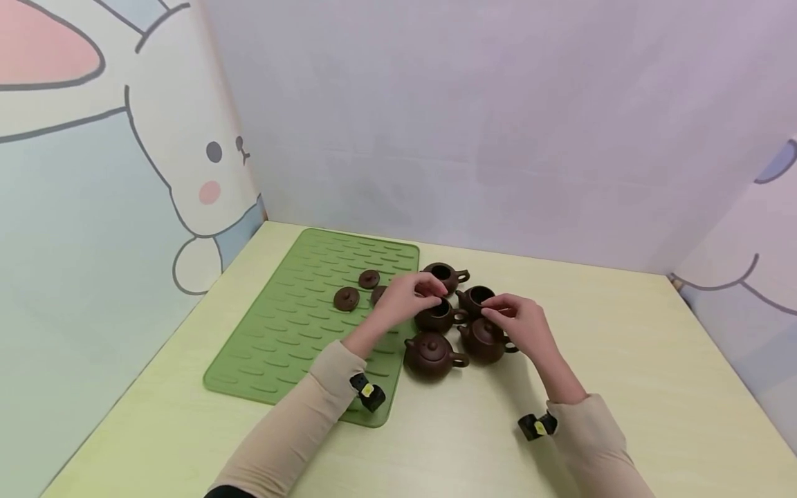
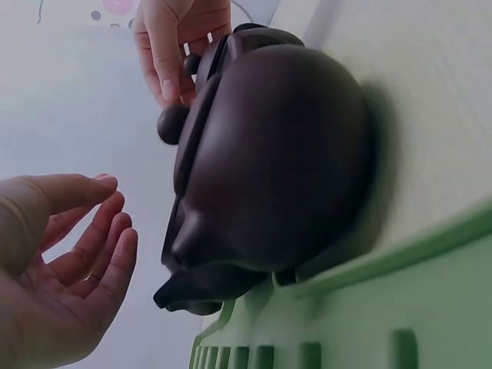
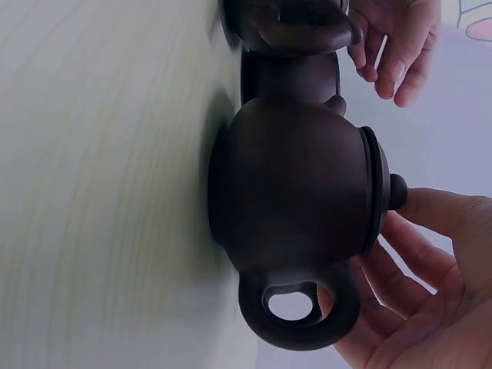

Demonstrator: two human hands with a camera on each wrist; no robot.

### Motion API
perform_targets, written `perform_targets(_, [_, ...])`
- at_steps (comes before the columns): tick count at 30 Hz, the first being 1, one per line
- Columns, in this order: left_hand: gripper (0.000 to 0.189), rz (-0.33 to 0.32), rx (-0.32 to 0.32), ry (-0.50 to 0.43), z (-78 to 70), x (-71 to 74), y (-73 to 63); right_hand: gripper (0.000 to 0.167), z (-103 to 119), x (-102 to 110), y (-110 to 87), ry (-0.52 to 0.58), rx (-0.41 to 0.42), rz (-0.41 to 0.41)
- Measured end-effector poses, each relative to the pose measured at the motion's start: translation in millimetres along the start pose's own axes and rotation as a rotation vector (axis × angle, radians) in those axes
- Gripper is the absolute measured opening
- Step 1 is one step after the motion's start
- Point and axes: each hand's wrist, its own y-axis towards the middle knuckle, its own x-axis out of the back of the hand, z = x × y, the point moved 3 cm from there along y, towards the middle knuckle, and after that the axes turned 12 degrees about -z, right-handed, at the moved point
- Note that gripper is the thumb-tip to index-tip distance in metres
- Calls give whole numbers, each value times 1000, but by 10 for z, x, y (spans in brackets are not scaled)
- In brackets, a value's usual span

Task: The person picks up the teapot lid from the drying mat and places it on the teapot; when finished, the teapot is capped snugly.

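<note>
Left hand (image 1: 401,301) above lidless teapot (image 1: 429,321), fingers loosely curved, thumb parted from fingertips, grip empty. Right hand (image 1: 523,325) at lidded teapot (image 1: 484,344), front right of cluster, thumb by lid knob (image 3: 397,192) (pinching or not, can't tell). Second lidded teapot (image 1: 429,358) just left; two more lidless teapots (image 1: 470,304) behind. Loose lids (image 1: 346,299) on green mat (image 1: 280,346).
</note>
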Motion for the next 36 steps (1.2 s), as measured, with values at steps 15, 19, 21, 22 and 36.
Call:
perform_targets(15, [16,-72,60,26,206,316,-50,16,30,-151,49,14,-5,11])
perform_targets(19, [17,-76,57,25,275,411,-56,16,42,-176,50,22,4,17])
perform_targets(21, [19,-75,60,16,318,457,-52,16,49,-187,51,22,9,16])
perform_targets(22, [20,-77,62,13,343,477,-54,15,48,-191,51,20,8,15])
perform_targets(36, [20,-208,145,-5,720,891,-198,14,92,-281,50,-27,3,31])
